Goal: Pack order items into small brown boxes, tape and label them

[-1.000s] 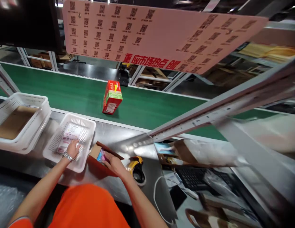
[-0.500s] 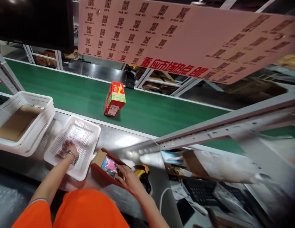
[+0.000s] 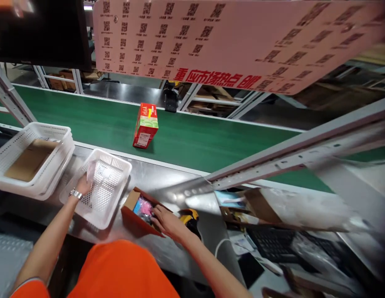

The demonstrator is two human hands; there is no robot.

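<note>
My left hand (image 3: 83,185), a metal watch on its wrist, is closed on a thin pinkish-white printed paper (image 3: 92,170) over the left side of a white plastic basket (image 3: 125,176). A white printed slip (image 3: 104,170) lies in the basket's far end. My right hand (image 3: 167,221) is at the right end of an open cardboard box (image 3: 133,217), its fingers apart and reaching over the opening. Inside that box are pink and blue items in clear plastic (image 3: 144,207), which I cannot identify; the fingertips are beside them.
Stacked white baskets (image 3: 60,169) holding flat cardboard (image 3: 32,159) stand left. A red box (image 3: 145,126) is on the green conveyor (image 3: 192,138). Right of my hand lies a yellow-and-black device (image 3: 190,219). A pink code board (image 3: 235,45) hangs overhead; a metal post (image 3: 282,159) slants right.
My left hand has lifted the pinkish paper off the basket floor and drawn it leftward. My right hand stays at the cardboard box. The view has shifted slightly.
</note>
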